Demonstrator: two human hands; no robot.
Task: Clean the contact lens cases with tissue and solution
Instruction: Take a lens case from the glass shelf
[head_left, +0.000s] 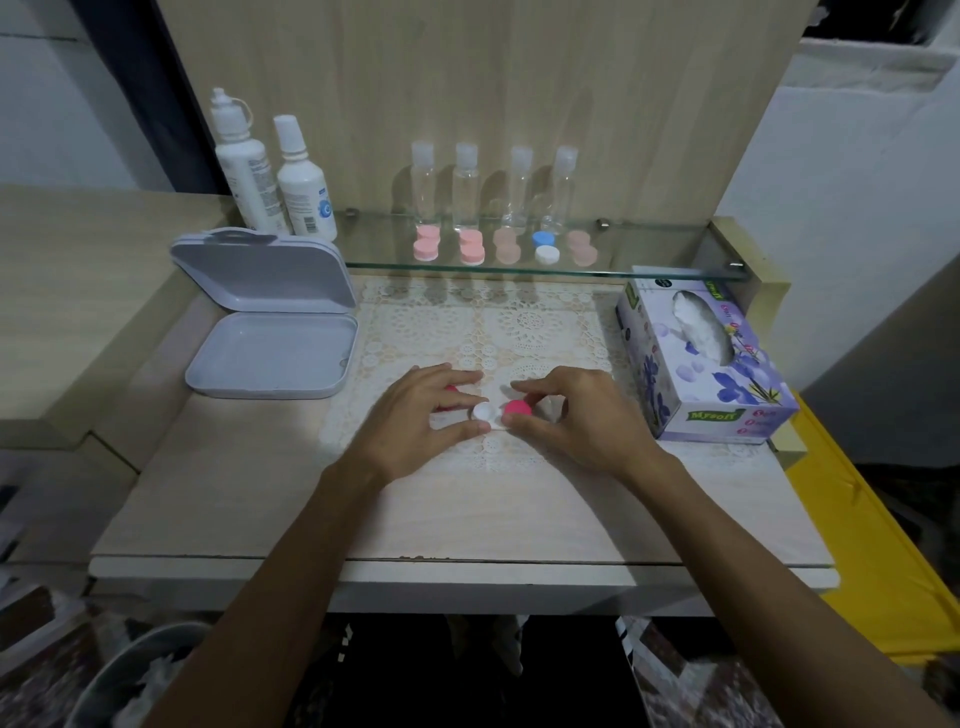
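Observation:
A contact lens case with a white cap and a hot-pink cap lies on the lace mat in the middle of the table. My left hand pinches the white-capped end between thumb and fingers; something red shows under its fingers. My right hand grips the pink cap with its fingertips. A white piece shows partly under my right fingers. Two white solution bottles stand at the back left. A purple tissue box sits at the right with a tissue sticking out.
An open grey hinged box lies at the left. A glass shelf at the back carries several clear small bottles and several pink, blue and white lens cases. A bin stands below left.

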